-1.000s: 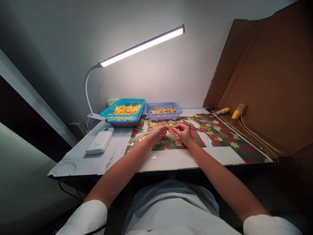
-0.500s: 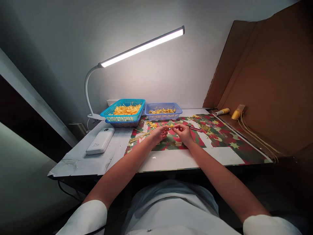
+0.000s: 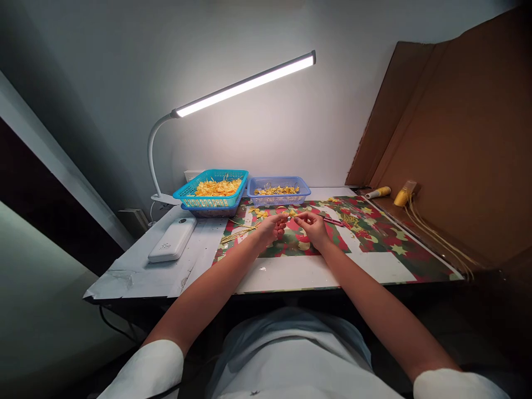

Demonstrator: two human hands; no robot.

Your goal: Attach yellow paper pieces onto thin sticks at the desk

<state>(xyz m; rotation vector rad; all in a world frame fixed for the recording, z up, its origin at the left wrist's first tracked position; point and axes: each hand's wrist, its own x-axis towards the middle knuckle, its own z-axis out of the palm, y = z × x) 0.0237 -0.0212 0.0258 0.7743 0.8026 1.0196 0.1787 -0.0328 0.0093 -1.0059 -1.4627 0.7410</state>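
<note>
Over the patterned mat [image 3: 282,248], my left hand [image 3: 273,228] and my right hand [image 3: 313,228] meet with fingertips pinched close together. Between them is a small yellow ribbon bow [image 3: 292,213], gripped from both sides; its finer details are too small to make out. Several yellow bows [image 3: 258,213] lie just beyond my left hand. Thin gold strips [image 3: 240,235] rest on the mat to the left of that hand. A slim reddish tool [image 3: 332,221] lies right of my right hand, near scattered gold strands [image 3: 351,223].
At the back, a teal basket [image 3: 245,183] of yellow ribbon pieces sits on a blue basket [image 3: 211,211]. Beside it, a purple basket [image 3: 305,191] holds gold bows. A lit lamp [image 3: 245,86] arches above. A white power bank [image 3: 172,241] lies left; cardboard [image 3: 436,138] and cord spools [image 3: 402,195] are right.
The view has shifted slightly, so everything sits a little lower in the picture. Both hands keep nearly the same pinched pose on the bow.
</note>
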